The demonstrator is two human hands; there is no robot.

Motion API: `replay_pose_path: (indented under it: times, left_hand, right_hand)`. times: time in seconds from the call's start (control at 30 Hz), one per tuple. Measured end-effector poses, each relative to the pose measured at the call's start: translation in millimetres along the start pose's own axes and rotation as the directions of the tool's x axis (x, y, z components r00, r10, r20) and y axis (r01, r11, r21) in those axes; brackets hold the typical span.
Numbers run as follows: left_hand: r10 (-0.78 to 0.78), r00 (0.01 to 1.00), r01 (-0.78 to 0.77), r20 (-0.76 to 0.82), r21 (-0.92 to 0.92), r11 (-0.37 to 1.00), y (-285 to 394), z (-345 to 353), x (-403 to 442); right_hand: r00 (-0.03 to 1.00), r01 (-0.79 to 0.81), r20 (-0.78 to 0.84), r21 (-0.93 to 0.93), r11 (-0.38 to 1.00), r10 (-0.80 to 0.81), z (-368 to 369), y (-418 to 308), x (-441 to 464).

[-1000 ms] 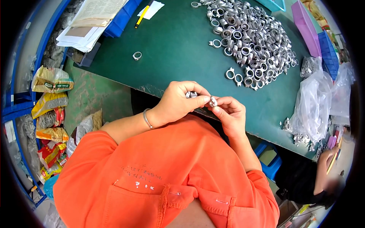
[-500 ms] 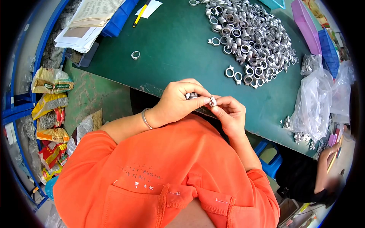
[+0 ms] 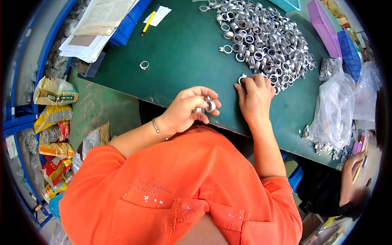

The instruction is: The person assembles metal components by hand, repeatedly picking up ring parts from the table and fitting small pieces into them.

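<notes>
My left hand point(image 3: 184, 107), a bangle on its wrist, is curled above the table's near edge. Grey metal rings point(image 3: 210, 106) sit in its fingers; part of them is hidden, so I cannot tell how many. Farther forward and to the right, my right hand point(image 3: 257, 98) rests at the near side of a large pile of metal rings point(image 3: 261, 36). Its thumb and forefinger close on a metal ring point(image 3: 241, 79) at the table surface. A lone metal ring point(image 3: 144, 65) lies on the green table point(image 3: 179, 57), left of the pile.
A yellow pen point(image 3: 148, 23) and papers point(image 3: 92, 32) lie at the back left. Clear plastic bags point(image 3: 335, 106), a purple bin point(image 3: 324, 26) and a blue bin point(image 3: 349, 51) stand at the right. A co-worker's arm point(image 3: 347, 179) shows at lower right. Several sacks point(image 3: 55, 90) line the left.
My hands have come apart. The right one has reached forward and right to a ring beside the pile; the left stays near the edge with rings in it, its fingers more spread.
</notes>
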State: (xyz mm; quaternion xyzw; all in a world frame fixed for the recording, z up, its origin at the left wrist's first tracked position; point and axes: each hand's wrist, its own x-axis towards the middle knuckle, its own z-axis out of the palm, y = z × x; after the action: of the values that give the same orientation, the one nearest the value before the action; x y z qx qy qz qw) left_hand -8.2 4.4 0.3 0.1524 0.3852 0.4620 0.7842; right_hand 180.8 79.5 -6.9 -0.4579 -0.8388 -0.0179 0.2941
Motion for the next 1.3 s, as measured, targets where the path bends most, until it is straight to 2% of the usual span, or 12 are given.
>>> replay_pose_path:
  times: [0.13,0.33,0.43,0.5,0.6,0.87,0.93,1.03,1.07,1.13,1.2,1.3]
  left_hand:
    - [0.029,1.000,-0.030,-0.007,-0.038,0.999,-3.2,-8.3,3.8]
    - [0.102,0.995,-0.097,-0.020,0.178,0.979,-3.6,6.3,1.7]
    - [0.105,0.994,-0.106,0.014,0.203,0.973,-1.7,9.2,2.4]
    - [0.141,0.989,-0.147,0.046,0.401,0.904,-1.6,9.6,2.1]
    - [0.397,0.909,-0.387,0.125,0.605,0.696,-6.9,11.8,1.6]
    - [0.541,0.792,-0.558,0.284,0.694,0.454,-10.5,7.7,2.8]
    - [0.550,0.770,-0.584,0.324,0.705,0.403,-12.5,6.9,2.4]
    - [0.488,0.829,-0.515,0.274,0.715,0.473,-14.4,3.5,1.2]
    - [0.237,0.960,-0.275,0.147,0.350,0.896,-12.4,-1.8,0.5]
    - [-0.099,0.964,0.163,0.246,-0.254,0.953,-13.7,-11.8,-0.7]
    - [-0.130,0.953,0.236,0.275,-0.399,0.886,-19.9,-23.7,-6.1]
    - [-0.161,0.954,0.208,0.254,-0.170,0.963,-14.0,-43.2,-27.5]
  right_hand:
    - [0.999,-0.049,0.036,0.469,0.882,0.036,2.6,2.1,-4.5]
    - [0.842,-0.519,0.501,0.854,0.045,0.201,-3.0,-16.8,-29.8]
    - [0.864,-0.498,0.468,0.849,0.179,0.184,-2.6,-18.9,-33.0]
    - [0.995,-0.034,0.086,0.747,0.664,-0.045,-3.5,-20.6,-27.8]
    - [0.998,0.060,-0.029,0.697,0.715,-0.055,-2.4,-25.2,-27.5]
    - [0.967,-0.252,0.238,0.856,0.450,0.089,-8.3,-26.0,-39.0]
    - [0.868,-0.434,0.409,0.900,0.031,0.281,-14.1,-37.1,-35.9]
    - [0.980,-0.192,0.148,0.882,0.431,0.133,-10.1,-37.7,-33.6]
    - [0.998,-0.062,0.050,0.798,0.600,0.036,-12.7,-39.9,-30.5]
    - [0.975,0.067,0.046,0.873,0.483,-0.219,-14.3,-42.0,-24.2]
    - [0.969,0.063,0.052,0.893,0.445,-0.242,-20.5,-46.1,-20.7]
    - [0.996,0.080,-0.001,0.419,0.904,-0.087,-14.0,-15.7,-12.4]
